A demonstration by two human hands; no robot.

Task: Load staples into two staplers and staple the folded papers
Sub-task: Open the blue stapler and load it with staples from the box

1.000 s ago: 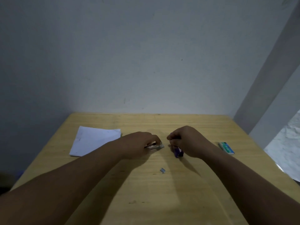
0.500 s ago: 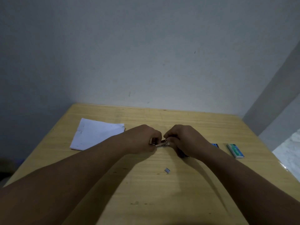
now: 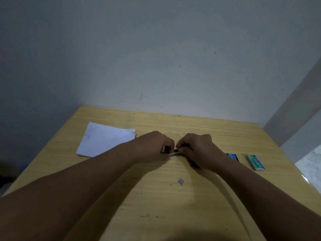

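Stapler (image 3: 174, 151) sits between the left hand (image 3: 154, 147) and right hand (image 3: 197, 150), both pinched closed on it above the bench (image 3: 173, 206); mostly hidden, only a dark metallic sliver shows. Loose staple strip (image 3: 181, 181) lies nearer the body. Folded papers (image 3: 104, 141) rest far left.
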